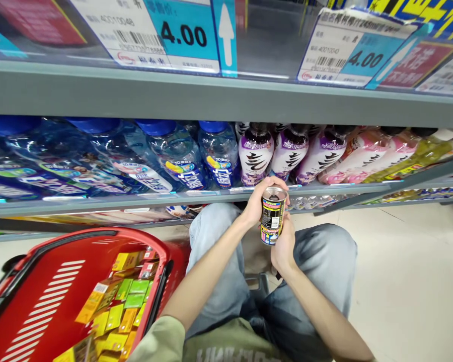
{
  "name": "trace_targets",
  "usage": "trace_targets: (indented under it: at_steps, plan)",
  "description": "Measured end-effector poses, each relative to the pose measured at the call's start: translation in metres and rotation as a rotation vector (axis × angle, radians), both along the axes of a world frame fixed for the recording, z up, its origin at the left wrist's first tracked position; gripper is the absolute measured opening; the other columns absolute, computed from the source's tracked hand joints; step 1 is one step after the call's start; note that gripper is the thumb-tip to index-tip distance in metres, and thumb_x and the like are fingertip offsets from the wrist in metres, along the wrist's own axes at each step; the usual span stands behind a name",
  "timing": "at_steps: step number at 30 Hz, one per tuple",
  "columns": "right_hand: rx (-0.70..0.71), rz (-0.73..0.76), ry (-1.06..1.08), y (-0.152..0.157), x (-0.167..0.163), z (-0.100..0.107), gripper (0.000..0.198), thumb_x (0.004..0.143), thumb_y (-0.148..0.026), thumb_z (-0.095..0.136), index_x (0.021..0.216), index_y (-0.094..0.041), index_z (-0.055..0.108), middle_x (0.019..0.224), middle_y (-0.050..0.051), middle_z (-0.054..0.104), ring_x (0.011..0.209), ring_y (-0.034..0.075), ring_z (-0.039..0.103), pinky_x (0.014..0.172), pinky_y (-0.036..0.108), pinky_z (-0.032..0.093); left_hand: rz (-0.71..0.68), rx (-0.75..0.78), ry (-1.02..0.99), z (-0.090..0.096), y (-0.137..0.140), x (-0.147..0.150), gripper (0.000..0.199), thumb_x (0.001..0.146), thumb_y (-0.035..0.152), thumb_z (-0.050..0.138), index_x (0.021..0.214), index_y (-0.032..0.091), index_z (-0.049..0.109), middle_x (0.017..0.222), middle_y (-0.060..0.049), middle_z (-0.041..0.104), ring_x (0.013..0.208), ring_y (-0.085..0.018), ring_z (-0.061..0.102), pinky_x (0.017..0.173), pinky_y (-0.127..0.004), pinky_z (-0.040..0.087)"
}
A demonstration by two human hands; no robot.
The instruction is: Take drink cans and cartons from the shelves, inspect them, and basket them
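A drink can (272,221) with a black, yellow and blue label is held between both hands, tilted so its top with the dark pull tab faces up toward me. My left hand (259,198) wraps round the can's upper left side, fingers passing behind the rim. My right hand (284,244) grips it from the lower right, and most of those fingers are hidden behind the can. The hands are above my knees, just in front of the shelf edge.
A red shopping basket (109,236) with several small yellow, green and orange boxes (124,301) stands at left. Blue-capped bottles (177,156) and purple-white bottles (255,153) line the shelf (211,198). Price tags reading 4.00 (183,35) hang above. Pale floor (403,266) lies to the right.
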State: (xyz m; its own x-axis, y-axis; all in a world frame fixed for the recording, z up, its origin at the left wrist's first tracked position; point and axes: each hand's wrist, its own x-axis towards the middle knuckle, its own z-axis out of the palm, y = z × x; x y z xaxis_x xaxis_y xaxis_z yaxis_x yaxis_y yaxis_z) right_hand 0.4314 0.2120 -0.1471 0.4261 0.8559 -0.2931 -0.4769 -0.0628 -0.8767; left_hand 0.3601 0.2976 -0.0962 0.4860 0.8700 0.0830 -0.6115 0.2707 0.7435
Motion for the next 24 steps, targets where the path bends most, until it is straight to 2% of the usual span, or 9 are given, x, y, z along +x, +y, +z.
trace_targets:
  at_steps: [7, 10, 12, 15, 17, 21, 24]
  plan:
    - [0.006, 0.111, 0.058, -0.002, 0.002, 0.007, 0.018, 0.086, -0.039, 0.055, 0.087, -0.022, 0.061, 0.083, -0.004, 0.067, 0.08, 0.014, 0.063, 0.073, 0.025, 0.051, 0.004, -0.006, 0.014, 0.003, -0.002, 0.0, 0.052, 0.086, 0.067, 0.054, 0.083, 0.016, 0.062, 0.062, -0.005, 0.066, 0.049, -0.017, 0.06, 0.047, -0.027, 0.049]
    - [-0.027, 0.161, 0.147, -0.001, 0.002, 0.014, 0.02, 0.083, -0.041, 0.058, 0.085, -0.022, 0.063, 0.075, -0.003, 0.068, 0.084, 0.018, 0.067, 0.07, 0.028, 0.055, -0.028, -0.011, -0.006, 0.003, -0.002, -0.003, 0.051, 0.088, 0.065, 0.052, 0.084, 0.016, 0.062, 0.062, -0.006, 0.067, 0.05, -0.017, 0.061, 0.048, -0.027, 0.049]
    - [-0.09, 0.217, 0.241, 0.0, 0.001, 0.019, 0.025, 0.081, -0.045, 0.061, 0.087, -0.021, 0.065, 0.07, -0.002, 0.068, 0.077, 0.02, 0.069, 0.064, 0.03, 0.057, -0.058, -0.004, -0.03, 0.002, -0.002, -0.005, 0.05, 0.09, 0.064, 0.05, 0.085, 0.016, 0.062, 0.061, -0.006, 0.068, 0.05, -0.018, 0.061, 0.048, -0.027, 0.049]
    - [-0.179, 0.335, 0.417, 0.001, 0.0, 0.022, 0.032, 0.081, -0.05, 0.061, 0.087, -0.019, 0.066, 0.063, -0.001, 0.067, 0.064, 0.021, 0.068, 0.056, 0.033, 0.058, -0.116, -0.021, -0.103, -0.002, -0.003, -0.007, 0.049, 0.094, 0.063, 0.046, 0.086, 0.017, 0.061, 0.058, -0.005, 0.066, 0.048, -0.018, 0.061, 0.048, -0.026, 0.048]
    - [-0.188, 0.452, 0.51, -0.001, 0.0, 0.02, 0.037, 0.083, -0.055, 0.056, 0.082, -0.019, 0.065, 0.06, 0.001, 0.066, 0.06, 0.022, 0.068, 0.051, 0.032, 0.056, -0.143, -0.055, -0.151, -0.004, -0.004, -0.008, 0.05, 0.095, 0.064, 0.042, 0.084, 0.018, 0.06, 0.054, -0.004, 0.064, 0.045, -0.018, 0.059, 0.045, -0.026, 0.047]
    - [-0.234, 0.772, 0.582, -0.005, 0.001, 0.012, 0.052, 0.085, -0.066, 0.044, 0.072, -0.018, 0.06, 0.06, 0.008, 0.067, 0.059, 0.024, 0.068, 0.036, 0.025, 0.044, -0.15, -0.096, -0.174, -0.006, -0.006, -0.01, 0.057, 0.096, 0.069, 0.036, 0.081, 0.019, 0.058, 0.047, -0.001, 0.057, 0.038, -0.018, 0.055, 0.042, -0.027, 0.045]
    - [-0.218, 0.815, 0.576, -0.008, 0.001, 0.007, 0.053, 0.084, -0.067, 0.042, 0.07, -0.019, 0.058, 0.059, 0.01, 0.066, 0.058, 0.024, 0.067, 0.034, 0.024, 0.041, -0.141, -0.089, -0.153, -0.004, -0.007, -0.011, 0.056, 0.094, 0.069, 0.039, 0.081, 0.019, 0.057, 0.046, -0.001, 0.057, 0.038, -0.018, 0.055, 0.041, -0.027, 0.045]
